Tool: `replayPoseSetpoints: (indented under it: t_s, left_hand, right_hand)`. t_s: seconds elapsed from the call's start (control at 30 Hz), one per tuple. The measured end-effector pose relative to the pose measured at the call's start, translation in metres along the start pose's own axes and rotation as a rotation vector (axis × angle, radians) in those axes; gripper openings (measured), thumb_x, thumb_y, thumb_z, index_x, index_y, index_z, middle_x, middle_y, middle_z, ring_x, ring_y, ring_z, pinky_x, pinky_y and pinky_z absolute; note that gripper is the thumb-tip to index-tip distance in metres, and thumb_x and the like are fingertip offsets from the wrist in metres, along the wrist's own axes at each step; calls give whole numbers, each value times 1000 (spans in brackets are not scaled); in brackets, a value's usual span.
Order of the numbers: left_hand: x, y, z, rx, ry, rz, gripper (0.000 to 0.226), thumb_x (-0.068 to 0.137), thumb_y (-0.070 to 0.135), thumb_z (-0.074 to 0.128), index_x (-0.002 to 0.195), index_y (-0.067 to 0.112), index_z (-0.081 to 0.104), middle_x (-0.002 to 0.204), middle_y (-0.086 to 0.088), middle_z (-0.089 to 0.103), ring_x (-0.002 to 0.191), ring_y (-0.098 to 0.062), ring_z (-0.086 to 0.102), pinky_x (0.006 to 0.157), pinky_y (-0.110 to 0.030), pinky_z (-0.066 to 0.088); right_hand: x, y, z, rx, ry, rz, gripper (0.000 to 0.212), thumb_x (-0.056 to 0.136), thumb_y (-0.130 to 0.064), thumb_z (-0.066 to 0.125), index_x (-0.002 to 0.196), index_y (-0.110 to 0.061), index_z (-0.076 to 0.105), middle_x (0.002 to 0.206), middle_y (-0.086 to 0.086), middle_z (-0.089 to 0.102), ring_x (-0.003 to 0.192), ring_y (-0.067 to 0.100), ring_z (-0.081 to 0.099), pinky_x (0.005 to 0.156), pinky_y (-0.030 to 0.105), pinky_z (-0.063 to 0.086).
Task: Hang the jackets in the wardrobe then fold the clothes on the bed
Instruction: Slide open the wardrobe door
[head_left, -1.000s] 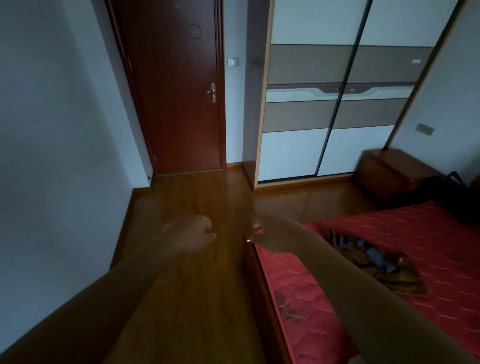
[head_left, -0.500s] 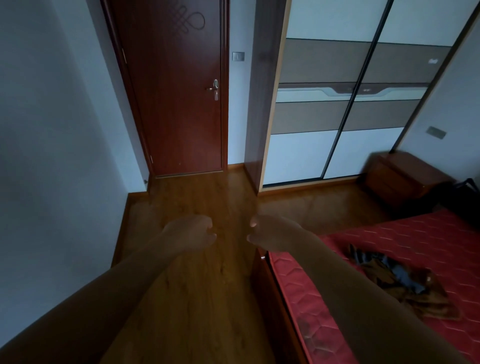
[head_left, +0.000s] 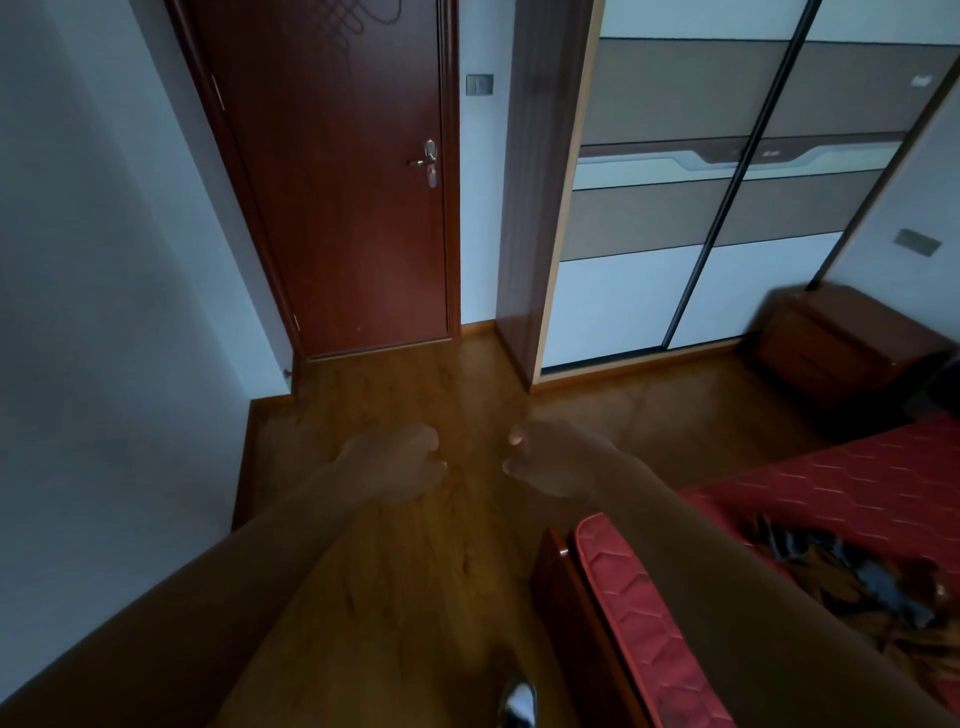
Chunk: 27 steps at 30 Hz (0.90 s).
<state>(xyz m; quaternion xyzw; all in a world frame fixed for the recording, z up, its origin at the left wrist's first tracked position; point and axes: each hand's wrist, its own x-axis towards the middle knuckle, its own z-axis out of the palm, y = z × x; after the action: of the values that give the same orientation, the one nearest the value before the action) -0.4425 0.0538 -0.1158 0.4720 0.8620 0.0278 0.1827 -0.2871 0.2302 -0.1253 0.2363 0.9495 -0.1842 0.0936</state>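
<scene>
My left hand and my right hand are held out side by side over the wooden floor, both with fingers curled into loose fists and nothing in them. The wardrobe stands ahead on the right with its two sliding doors closed. A crumpled brown and blue patterned garment lies on the red bed at lower right, behind my right forearm. No jacket shows clearly.
A closed dark red door stands ahead on the left. A wooden bedside cabinet sits between wardrobe and bed, with a dark object beside it at the frame's right edge. A wall runs along my left. A shoe tip shows at the bottom.
The view has shifted forward and left, so the bed and garment slid toward the lower right. Both hands stay curled, in front of me.
</scene>
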Motion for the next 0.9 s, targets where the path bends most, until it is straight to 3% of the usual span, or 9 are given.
replayPoseSetpoints:
  t_s: [0.23, 0.43, 0.5, 0.63, 0.8, 0.9]
  left_hand:
    - [124, -15, -36, 40, -38, -2, 38, 102, 44, 50, 130, 20, 56, 113, 4, 60, 99, -12, 59, 91, -36, 54]
    - [230, -18, -80, 119, -47, -31, 48, 103, 46, 45, 142, 18, 49, 140, -3, 54, 125, -20, 53, 104, -43, 48]
    - [261, -20, -90, 115, -58, -40, 47, 103, 47, 45, 140, 19, 50, 141, -4, 54, 125, -21, 54, 104, -43, 48]
    - [325, -23, -111, 127, -66, -8, 48, 104, 45, 44, 142, 17, 49, 141, -4, 54, 127, -20, 53, 106, -40, 45]
    - [427, -14, -135, 148, -80, 69, 38, 105, 38, 45, 133, 16, 57, 130, -3, 60, 117, -18, 58, 94, -27, 44]
    - [497, -8, -149, 72, -65, 125, 33, 103, 34, 51, 124, 11, 62, 119, -5, 63, 103, -15, 62, 87, -22, 46]
  right_hand:
    - [117, 36, -36, 24, -8, -12, 49, 98, -43, 57, 143, -23, 49, 139, 3, 57, 121, 21, 58, 96, 41, 52]
    - [231, 68, -82, 23, 3, -10, 45, 96, -44, 60, 136, -25, 53, 128, 0, 63, 100, 13, 59, 86, 33, 55]
    - [259, 78, -93, 24, 6, -9, 45, 95, -45, 60, 135, -26, 55, 126, -1, 64, 98, 12, 59, 83, 32, 54]
    - [310, 109, -113, 28, 6, 21, 49, 94, -47, 61, 137, -26, 53, 133, -1, 62, 113, 17, 61, 85, 32, 51]
    - [379, 158, -140, 46, 33, 105, 49, 94, -47, 60, 137, -24, 55, 135, 1, 62, 117, 20, 62, 90, 34, 51]
    - [426, 190, -158, 57, 43, 161, 44, 94, -45, 59, 133, -24, 56, 130, 1, 64, 113, 20, 63, 79, 29, 46]
